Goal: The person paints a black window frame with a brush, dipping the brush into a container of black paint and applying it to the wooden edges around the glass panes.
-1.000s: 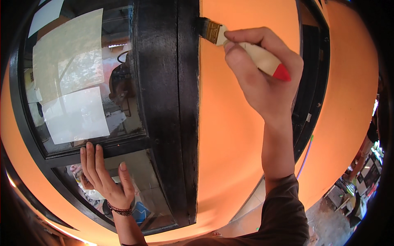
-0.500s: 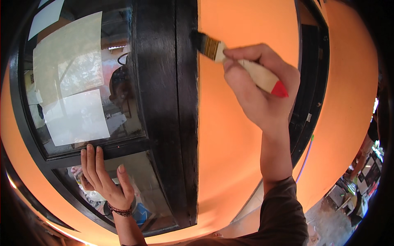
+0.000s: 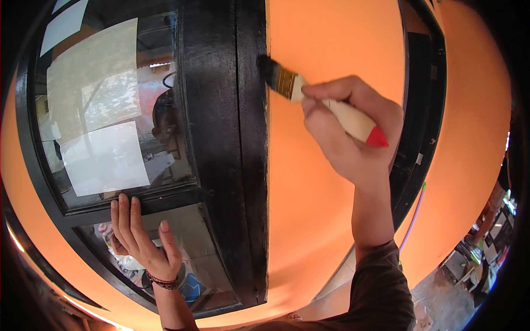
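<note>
Orange wall (image 3: 331, 44) borders black window frame (image 3: 243, 165); my right hand (image 3: 353, 132) fingers clench the paintbrush (image 3: 287, 83), left hand (image 3: 141, 237) lies flat, released; bristles beyond my fingertips could smear black onto orange.

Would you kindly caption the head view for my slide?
Right hand strokes a paintbrush along a black window frame; left hand braces on the glass.
</note>
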Tool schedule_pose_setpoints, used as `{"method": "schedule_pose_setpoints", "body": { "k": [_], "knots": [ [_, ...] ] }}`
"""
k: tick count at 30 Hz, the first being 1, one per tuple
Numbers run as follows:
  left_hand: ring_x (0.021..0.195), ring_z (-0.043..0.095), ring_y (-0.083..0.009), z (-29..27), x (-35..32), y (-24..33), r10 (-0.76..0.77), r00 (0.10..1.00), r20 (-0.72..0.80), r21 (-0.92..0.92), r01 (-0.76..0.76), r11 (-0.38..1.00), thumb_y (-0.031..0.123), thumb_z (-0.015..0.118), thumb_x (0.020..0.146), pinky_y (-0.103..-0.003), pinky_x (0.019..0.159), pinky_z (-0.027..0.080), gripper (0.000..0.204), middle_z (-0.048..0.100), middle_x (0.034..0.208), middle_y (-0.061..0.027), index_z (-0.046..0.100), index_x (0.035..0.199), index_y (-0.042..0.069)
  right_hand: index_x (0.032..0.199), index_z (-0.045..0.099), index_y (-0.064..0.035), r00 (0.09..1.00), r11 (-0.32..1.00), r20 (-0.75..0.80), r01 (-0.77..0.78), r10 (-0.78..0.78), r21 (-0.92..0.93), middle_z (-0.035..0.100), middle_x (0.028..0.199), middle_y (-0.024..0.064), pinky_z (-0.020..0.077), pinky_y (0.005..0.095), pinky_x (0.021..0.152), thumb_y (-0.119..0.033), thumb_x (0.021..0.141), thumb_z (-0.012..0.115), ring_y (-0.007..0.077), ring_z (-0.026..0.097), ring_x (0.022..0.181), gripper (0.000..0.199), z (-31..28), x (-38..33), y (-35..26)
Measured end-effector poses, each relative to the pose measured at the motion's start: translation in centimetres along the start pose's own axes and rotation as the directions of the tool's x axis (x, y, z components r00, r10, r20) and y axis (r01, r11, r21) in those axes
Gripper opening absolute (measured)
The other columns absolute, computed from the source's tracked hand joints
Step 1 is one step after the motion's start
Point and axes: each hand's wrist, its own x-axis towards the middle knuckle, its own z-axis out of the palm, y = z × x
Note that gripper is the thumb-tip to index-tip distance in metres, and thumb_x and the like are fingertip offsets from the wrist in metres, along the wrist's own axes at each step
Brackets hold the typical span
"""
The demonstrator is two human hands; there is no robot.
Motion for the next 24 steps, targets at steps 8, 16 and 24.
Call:
{"method": "schedule_pose_setpoints", "body": {
  "k": [8,16,24],
  "knots": [
    [0.137,0.036,-0.0372,0.1,-0.1,0.2,-0.006,1.0,0.01,0.018,0.006,1.0,0.026,0.048,0.094,-0.047,0.11,0.02,0.051,0.046,0.142,-0.0191,0.048,0.135,-0.004,0.081,0.07,0.0004,0.989,0.988,-0.065,0.139,-0.134,0.074,0.067,0.07,0.0012,0.0463,0.0168,0.059,-0.001,0.077,0.069,0.0052,0.062,0.063,0.005,0.1,1.2,-0.4],
    [0.137,0.036,-0.0358,0.0,-0.1,-0.1,0.001,1.0,0.013,0.059,-0.001,0.998,0.027,0.047,0.094,-0.047,0.11,0.018,0.051,0.047,0.142,-0.0184,0.048,0.135,-0.003,0.079,0.069,0.0014,0.995,0.995,0.038,0.094,-0.095,0.028,0.066,0.066,0.0041,0.047,0.0188,0.056,-0.002,0.073,0.07,0.0062,0.062,0.061,0.007,0.2,-0.9,-0.8],
    [0.137,0.036,-0.0332,0.1,-0.1,-0.1,0.009,1.0,0.002,0.06,-0.009,0.998,0.028,0.046,0.095,-0.045,0.108,0.019,0.051,0.046,0.144,-0.0163,0.047,0.137,-0.001,0.08,0.069,0.0009,0.996,0.997,-0.072,0.049,-0.045,0.055,0.065,0.066,0.0023,0.0461,0.0179,0.056,-0.001,0.073,0.068,0.005,0.061,0.06,0.007,1.2,-0.5,-0.7]
  ]
}}
